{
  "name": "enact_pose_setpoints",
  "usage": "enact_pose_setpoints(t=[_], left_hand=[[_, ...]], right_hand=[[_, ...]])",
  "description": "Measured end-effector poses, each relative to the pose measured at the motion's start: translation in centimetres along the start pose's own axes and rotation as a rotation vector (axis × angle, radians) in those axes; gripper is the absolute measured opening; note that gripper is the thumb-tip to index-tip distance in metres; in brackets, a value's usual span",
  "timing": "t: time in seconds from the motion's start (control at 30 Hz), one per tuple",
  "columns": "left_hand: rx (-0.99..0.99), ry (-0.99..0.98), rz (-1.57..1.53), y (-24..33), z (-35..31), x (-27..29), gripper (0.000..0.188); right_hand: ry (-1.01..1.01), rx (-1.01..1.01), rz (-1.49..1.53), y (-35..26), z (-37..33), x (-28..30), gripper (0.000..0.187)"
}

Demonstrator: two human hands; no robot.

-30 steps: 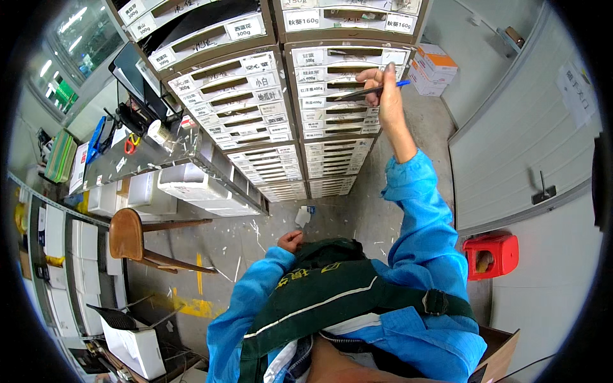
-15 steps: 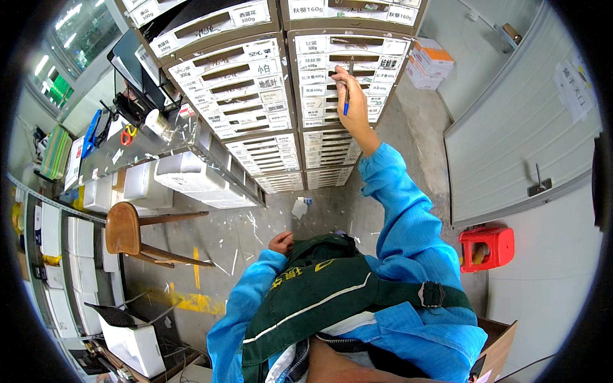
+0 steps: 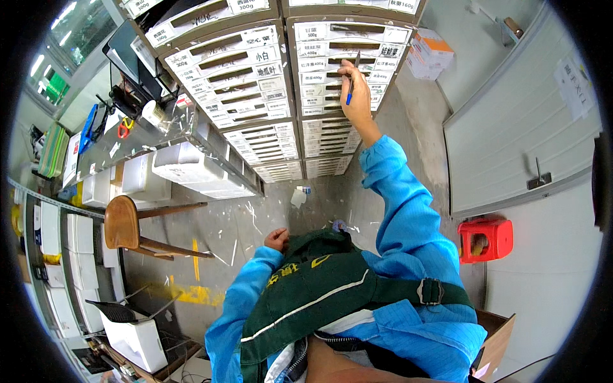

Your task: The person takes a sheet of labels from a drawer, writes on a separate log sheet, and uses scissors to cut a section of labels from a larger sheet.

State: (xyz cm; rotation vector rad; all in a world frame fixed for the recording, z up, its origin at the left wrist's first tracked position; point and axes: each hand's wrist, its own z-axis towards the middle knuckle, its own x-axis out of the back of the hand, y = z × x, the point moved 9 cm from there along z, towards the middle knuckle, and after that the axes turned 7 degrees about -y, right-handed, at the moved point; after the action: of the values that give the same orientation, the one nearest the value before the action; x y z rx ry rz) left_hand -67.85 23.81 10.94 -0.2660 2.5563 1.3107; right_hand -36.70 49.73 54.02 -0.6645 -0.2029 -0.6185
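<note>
We grip a pen [image 3: 349, 99] in our right hand [image 3: 359, 102] before the drawers [image 3: 313, 48], whose insides stay hidden; our left hand [image 3: 277, 239] is curled, perhaps empty, we cannot tell. Chair [image 3: 122, 223] and red stool [image 3: 502, 241] flank us.

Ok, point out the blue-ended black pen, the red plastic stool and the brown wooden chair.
Blue-ended black pen [image 3: 350, 91]: head view, on its barrel.
Red plastic stool [image 3: 503, 238]: head view, right of its opening.
Brown wooden chair [image 3: 122, 223]: head view, on its rounded panel.
</note>
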Motion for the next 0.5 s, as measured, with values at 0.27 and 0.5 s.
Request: enact_pose_setpoints(t=[0.27, 0.5], left_hand=[[0.042, -0.048, -0.001, -1.0, -0.1, 0.0, 0.025], [0.024, -0.048, -0.011, -1.2, -0.8, 0.1, 0.027]], right_hand=[[0.011, -0.067, 0.031, 1.8, -2.1, 0.7, 0.014], [0.016, -0.073, 0.017, 2.5, -4.2, 0.7, 0.015]])
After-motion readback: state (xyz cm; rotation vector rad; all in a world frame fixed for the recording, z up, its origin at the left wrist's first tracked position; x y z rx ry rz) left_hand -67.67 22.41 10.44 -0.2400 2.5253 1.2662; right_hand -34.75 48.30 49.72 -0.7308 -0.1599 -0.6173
